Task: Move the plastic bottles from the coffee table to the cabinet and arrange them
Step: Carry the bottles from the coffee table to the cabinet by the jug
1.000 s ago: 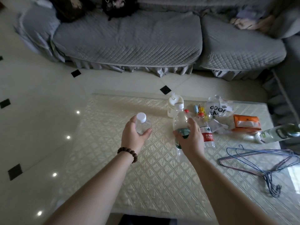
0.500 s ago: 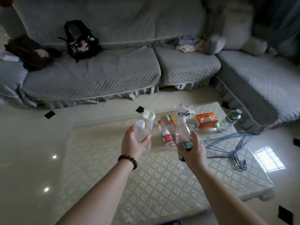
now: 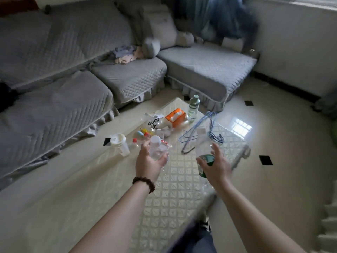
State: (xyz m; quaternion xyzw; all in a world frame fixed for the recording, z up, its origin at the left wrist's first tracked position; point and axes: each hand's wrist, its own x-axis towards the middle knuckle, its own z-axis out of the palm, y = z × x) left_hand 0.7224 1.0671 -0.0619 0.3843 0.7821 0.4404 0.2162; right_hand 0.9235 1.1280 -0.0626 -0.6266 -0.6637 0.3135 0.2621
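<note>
Bottles fill both of my hands above the coffee table (image 3: 169, 203), which runs from the bottom center of the frame up toward the middle. My left hand (image 3: 148, 163), with a beaded bracelet (image 3: 144, 183) on the wrist, has its fingers curled around a small clear bottle (image 3: 156, 148) with a white cap, just left of center. My right hand (image 3: 216, 166) is wrapped around the lower part of a taller clear bottle (image 3: 203, 143) with a green label, just right of center; motion blur smears its top.

On the table beyond my hands I see a red-capped bottle (image 3: 135, 143) lying behind the left hand, a white lidded cup (image 3: 120, 144) to its left, and a green-capped bottle (image 3: 193, 106) standing upright near the far end, above center. Beside that bottle sits an orange tissue pack (image 3: 175, 117), with a printed plastic bag (image 3: 154, 122) to its left. Blue wire hangers (image 3: 200, 130) lie along the right edge of the table. A grey sofa (image 3: 73, 84) fills the upper left of the frame.
</note>
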